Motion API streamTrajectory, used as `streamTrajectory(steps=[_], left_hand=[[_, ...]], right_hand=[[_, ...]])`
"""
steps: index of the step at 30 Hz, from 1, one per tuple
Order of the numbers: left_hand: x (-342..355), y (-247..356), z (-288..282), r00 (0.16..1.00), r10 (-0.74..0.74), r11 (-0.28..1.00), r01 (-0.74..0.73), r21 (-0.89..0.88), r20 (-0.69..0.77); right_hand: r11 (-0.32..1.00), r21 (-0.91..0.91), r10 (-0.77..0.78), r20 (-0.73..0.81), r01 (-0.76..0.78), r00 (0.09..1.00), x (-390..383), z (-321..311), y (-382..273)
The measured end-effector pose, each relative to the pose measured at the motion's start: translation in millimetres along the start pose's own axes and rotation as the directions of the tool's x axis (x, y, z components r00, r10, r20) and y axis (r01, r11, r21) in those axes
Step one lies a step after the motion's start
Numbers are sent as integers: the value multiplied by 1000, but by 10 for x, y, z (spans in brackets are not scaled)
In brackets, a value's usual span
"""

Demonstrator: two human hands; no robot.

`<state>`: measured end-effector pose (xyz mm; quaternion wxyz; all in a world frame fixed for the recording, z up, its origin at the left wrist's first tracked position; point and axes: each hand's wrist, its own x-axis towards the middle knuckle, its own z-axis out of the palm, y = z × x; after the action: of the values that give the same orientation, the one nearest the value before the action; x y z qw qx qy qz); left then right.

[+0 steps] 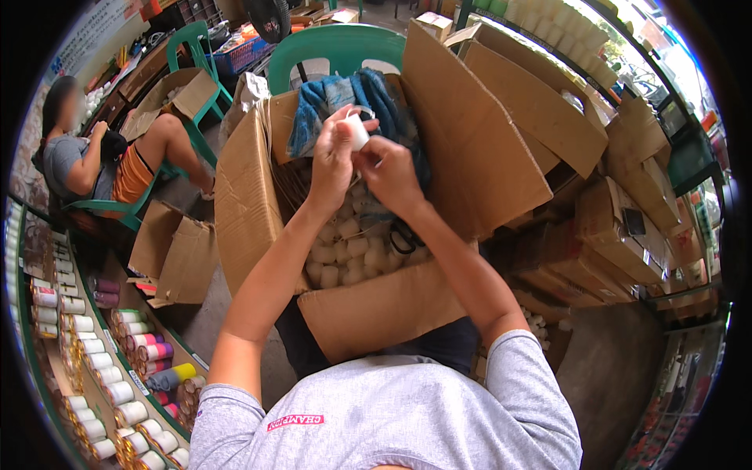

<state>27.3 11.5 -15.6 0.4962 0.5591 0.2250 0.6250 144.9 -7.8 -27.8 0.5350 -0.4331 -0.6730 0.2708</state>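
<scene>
Over an opened cardboard box point(384, 309), my left hand point(333, 160) is closed round a short white cylinder, which looks like a candle point(359, 133). A thin white loop, like a wick or string, curves above its top end. My right hand point(389, 174) meets it at the lower end, thumb and fingers pinched together; what they pinch is too small to make out. Many similar pale candles point(345, 252) lie loose in the box below. Black-handled scissors point(403, 237) rest on them at the right. A blue cloth point(356, 94) hangs at the box's far side.
A green chair point(337, 51) stands behind the box. Another person point(78, 164) sits at the left, beside a smaller open carton point(176, 254). Shelves with white and coloured cylinders point(117, 392) curve along the lower left. Stacked cartons point(619, 227) crowd the right.
</scene>
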Motion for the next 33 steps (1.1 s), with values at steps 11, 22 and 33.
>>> streamTrajectory(steps=[11,22,33], left_hand=[[115,235,-264,988,-119,980,133,-149,97],[95,306,-236,985,140,863,-173,475,104],[215,-116,-803,922,-203,943,275,187,-331]], right_hand=[[804,-570,400,310,-168,862,-173,-498,413],[494,-858,812,513,138,278,-266,-457,594],[801,-11,463,646,-599,607,-391,-1359,-583]])
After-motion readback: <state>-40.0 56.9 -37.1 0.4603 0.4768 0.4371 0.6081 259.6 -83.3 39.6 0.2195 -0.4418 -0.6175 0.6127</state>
